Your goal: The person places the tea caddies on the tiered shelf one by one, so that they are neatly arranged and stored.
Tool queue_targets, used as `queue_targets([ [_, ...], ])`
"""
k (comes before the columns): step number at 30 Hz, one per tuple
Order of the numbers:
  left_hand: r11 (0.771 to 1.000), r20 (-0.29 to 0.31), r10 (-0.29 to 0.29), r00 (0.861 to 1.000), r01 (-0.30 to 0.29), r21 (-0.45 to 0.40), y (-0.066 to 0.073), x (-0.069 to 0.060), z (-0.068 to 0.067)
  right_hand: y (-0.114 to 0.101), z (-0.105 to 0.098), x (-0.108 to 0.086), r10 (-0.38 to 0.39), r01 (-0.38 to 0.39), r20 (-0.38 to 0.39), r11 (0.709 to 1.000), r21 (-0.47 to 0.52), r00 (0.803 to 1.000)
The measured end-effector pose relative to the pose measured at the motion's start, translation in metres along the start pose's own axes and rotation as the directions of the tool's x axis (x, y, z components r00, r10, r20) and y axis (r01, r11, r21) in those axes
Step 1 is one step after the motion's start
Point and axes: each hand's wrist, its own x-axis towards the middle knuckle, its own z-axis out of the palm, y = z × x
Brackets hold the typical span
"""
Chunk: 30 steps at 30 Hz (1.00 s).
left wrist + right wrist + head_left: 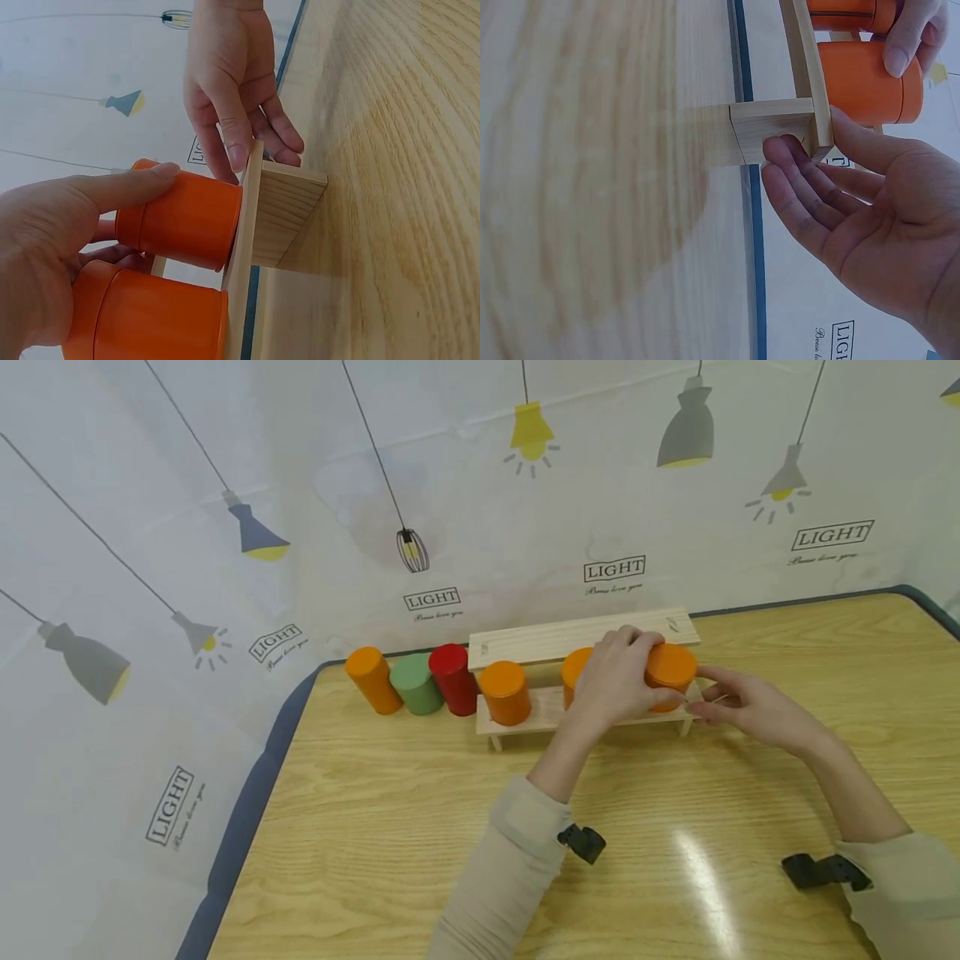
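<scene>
My left hand (618, 672) grips an orange canister (671, 667) at the right end of the low wooden shelf (543, 714); the left wrist view shows the thumb on that canister (191, 217). My right hand (765, 710) holds the shelf's right end, its thumb on the board's edge and its fingers beneath by the leg (769, 124). A second orange canister (576, 670) stands partly hidden behind my left hand, and a third orange one (507, 693) stands on the shelf's left part.
Left of the shelf are an orange cylinder (373, 681), a green one (417, 685) and a red one (454, 681). A raised wooden board (555, 642) runs behind the canisters. A printed cloth (495, 527) hangs at the table's back edge.
</scene>
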Motion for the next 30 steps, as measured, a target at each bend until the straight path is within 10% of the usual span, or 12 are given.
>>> queue_targets([
  [20, 0.999, -0.025, -0.024, 0.999, 0.025, 0.036, 0.006, -0.001, -0.001, 0.0, 0.001, 0.0, 0.045, -0.045, -0.004, 0.998, -0.039, 0.999],
  [30, 0.994, -0.121, 0.015, 0.992, -0.028, -0.105, -0.004, -0.01, -0.004, -0.004, 0.001, 0.001, 0.052, -0.052, -0.006, 0.998, -0.043, 0.999],
])
